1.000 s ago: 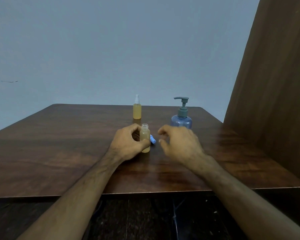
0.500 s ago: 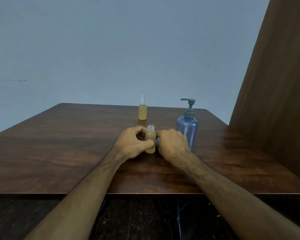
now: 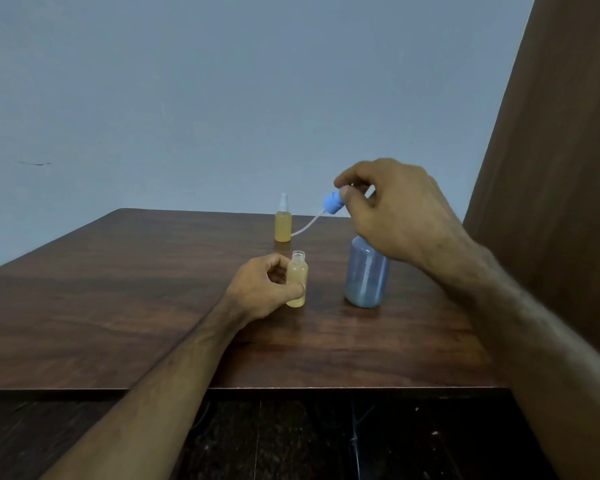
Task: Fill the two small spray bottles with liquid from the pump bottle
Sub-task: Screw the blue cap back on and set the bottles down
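An uncapped small spray bottle [image 3: 297,280] with yellowish liquid stands on the wooden table [image 3: 118,306], and my left hand [image 3: 260,292] grips its lower body. My right hand [image 3: 392,209] is raised above the table and pinches a blue spray cap [image 3: 332,202] whose thin white tube [image 3: 307,226] hangs down to the left. A second small spray bottle [image 3: 283,225], capped and filled with yellowish liquid, stands farther back. The blue translucent pump bottle [image 3: 366,275] stands to the right of the open bottle; my right hand hides its pump head.
A brown wooden panel [image 3: 551,168] rises along the table's right side. A pale blue wall [image 3: 222,98] is behind the table. The table's front edge [image 3: 326,388] runs across the lower view, with dark floor [image 3: 291,438] below.
My right hand picked the blue spray cap up from the table beside the open bottle and lifted it high, tube dangling. My left hand kept holding the open bottle.
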Tool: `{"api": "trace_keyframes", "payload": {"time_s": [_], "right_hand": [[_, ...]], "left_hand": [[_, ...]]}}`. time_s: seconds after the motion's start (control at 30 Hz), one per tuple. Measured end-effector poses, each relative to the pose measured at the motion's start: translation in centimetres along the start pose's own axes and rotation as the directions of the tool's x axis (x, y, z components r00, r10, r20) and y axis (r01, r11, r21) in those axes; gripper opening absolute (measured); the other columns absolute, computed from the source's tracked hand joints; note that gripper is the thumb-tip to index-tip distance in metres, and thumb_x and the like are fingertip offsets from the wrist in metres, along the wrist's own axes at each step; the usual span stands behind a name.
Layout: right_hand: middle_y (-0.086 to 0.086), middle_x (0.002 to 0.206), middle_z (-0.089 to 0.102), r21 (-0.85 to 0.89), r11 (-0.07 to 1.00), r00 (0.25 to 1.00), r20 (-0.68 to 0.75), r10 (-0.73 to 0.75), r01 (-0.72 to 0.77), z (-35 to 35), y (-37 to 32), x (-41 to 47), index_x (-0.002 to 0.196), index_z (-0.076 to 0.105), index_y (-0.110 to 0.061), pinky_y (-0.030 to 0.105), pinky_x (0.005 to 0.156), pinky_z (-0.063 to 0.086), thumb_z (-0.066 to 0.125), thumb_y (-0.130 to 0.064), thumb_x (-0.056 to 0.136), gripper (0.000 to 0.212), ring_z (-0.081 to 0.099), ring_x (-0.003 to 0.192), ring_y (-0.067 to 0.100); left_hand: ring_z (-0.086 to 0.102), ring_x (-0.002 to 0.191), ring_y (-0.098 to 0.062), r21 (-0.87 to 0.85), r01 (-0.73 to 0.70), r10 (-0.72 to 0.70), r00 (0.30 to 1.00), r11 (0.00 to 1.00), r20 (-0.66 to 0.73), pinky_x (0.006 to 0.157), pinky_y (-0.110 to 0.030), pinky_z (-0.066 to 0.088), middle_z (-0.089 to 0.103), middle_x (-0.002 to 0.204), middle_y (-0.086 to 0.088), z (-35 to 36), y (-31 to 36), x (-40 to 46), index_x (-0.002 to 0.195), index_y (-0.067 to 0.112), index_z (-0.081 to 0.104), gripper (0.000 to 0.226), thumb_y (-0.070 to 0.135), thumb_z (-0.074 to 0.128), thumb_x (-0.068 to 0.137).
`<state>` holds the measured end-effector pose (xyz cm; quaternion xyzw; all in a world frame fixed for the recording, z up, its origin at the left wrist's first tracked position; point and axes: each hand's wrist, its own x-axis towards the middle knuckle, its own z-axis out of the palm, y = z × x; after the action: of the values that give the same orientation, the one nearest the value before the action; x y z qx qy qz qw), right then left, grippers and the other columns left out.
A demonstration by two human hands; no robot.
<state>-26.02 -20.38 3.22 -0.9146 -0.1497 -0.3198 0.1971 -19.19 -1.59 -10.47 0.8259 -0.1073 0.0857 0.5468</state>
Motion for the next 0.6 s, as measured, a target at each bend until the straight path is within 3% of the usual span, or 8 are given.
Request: {"api": "trace_keyframes", "payload": {"time_s": [0.1, 0.23, 0.3, 0.43, 0.53, 0.6], "right_hand": [[-0.010, 0.103, 0.075, -0.009, 1.000, 0.999, 0.043, -0.016, 0.017, -0.2, -0.2, 1.3, 0.104, 0.074, -0.025, 0.021, 0.059, 0.040, 0.050, -0.028, 0.102, 0.024, 0.055, 0.063, 0.007], [-0.010, 0.094, 0.075, -0.057, 0.998, 0.996, 0.086, -0.031, 0.036, -0.1, -0.5, 2.0, 0.101, 0.076, -0.022, 0.022, 0.055, 0.036, 0.049, -0.029, 0.102, 0.027, 0.043, 0.051, 0.006], [-0.008, 0.085, 0.071, -0.086, 0.995, 0.994, 0.099, -0.035, 0.044, 0.2, -0.6, 2.1, 0.101, 0.076, -0.020, 0.024, 0.054, 0.037, 0.050, -0.029, 0.102, 0.028, 0.044, 0.052, 0.007], [-0.004, 0.097, 0.076, -0.123, 0.992, 0.989, 0.145, -0.016, 0.034, 1.0, -0.8, 2.3, 0.104, 0.076, -0.020, 0.026, 0.059, 0.041, 0.050, -0.029, 0.102, 0.028, 0.054, 0.063, 0.009], [-0.001, 0.100, 0.076, -0.139, 0.990, 0.984, 0.176, 0.008, 0.017, 1.4, -1.1, 2.4, 0.108, 0.076, -0.020, 0.033, 0.075, 0.055, 0.052, -0.029, 0.101, 0.027, 0.066, 0.085, 0.018], [-0.001, 0.102, 0.076, -0.155, 0.988, 0.980, 0.198, 0.006, 0.025, 1.6, -1.4, 2.5, 0.106, 0.076, -0.019, 0.038, 0.081, 0.058, 0.052, -0.029, 0.101, 0.026, 0.067, 0.090, 0.020]], "left_hand": [[0.066, 0.070, -0.008, -0.008, 0.003, -0.003, 1.000, 1.000, -0.003, 0.075, -0.033, 0.057, 0.074, 0.075, 0.011, 0.1, 0.0, 0.0, 0.085, 0.023, 0.073, 0.030, 0.029, 0.077, 0.056], [0.065, 0.069, -0.007, -0.005, 0.004, -0.004, 1.000, 1.000, -0.012, 0.073, -0.031, 0.056, 0.073, 0.073, 0.013, 0.0, -0.2, 0.0, 0.085, 0.023, 0.073, 0.030, 0.030, 0.078, 0.056], [0.065, 0.069, -0.006, 0.003, 0.001, -0.001, 1.000, 1.000, -0.009, 0.070, -0.027, 0.055, 0.073, 0.073, 0.014, 0.0, -0.3, 0.0, 0.085, 0.024, 0.073, 0.029, 0.030, 0.079, 0.058], [0.064, 0.068, -0.004, 0.027, -0.012, 0.012, 1.000, 1.000, -0.022, 0.068, -0.022, 0.052, 0.073, 0.075, 0.013, 0.0, -0.2, 0.0, 0.087, 0.023, 0.073, 0.023, 0.022, 0.082, 0.066], [0.063, 0.067, -0.002, 0.039, -0.011, 0.012, 1.000, 0.999, -0.028, 0.066, -0.019, 0.050, 0.073, 0.077, 0.012, 0.0, -0.2, 0.0, 0.088, 0.022, 0.073, 0.021, 0.018, 0.082, 0.070], [0.064, 0.068, -0.002, 0.042, -0.012, 0.013, 1.000, 0.999, -0.026, 0.066, -0.019, 0.050, 0.073, 0.077, 0.013, 0.0, -0.2, 0.0, 0.088, 0.023, 0.073, 0.022, 0.019, 0.083, 0.069]]}}
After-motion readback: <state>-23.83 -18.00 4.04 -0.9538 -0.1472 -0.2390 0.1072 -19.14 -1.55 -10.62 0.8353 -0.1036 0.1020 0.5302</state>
